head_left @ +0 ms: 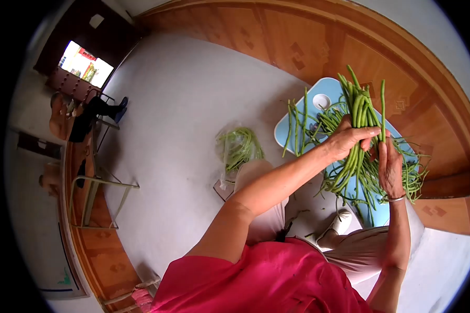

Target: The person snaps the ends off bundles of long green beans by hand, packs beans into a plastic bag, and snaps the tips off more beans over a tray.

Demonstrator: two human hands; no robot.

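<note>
A thick bundle of long green beans (359,109) stands in the grip of my left hand (345,140), its tips pointing toward the wall and its lower ends hanging over the table. My right hand (390,166), with a bracelet at the wrist, is closed beside the bundle. Between its fingertips is a single long bean (383,107), close to my left thumb. Beneath both hands, loose long beans (368,190) lie tangled across a light-blue folding table (284,133). Several more beans (296,125) lie near its left edge.
On the floor to the left rests a clear plastic bag (240,148) of long beans. A wood-panelled wall (277,39) runs behind the table. At far left another person (96,109) sits near a metal-framed stool (96,201). My shoe (341,222) is close to the table.
</note>
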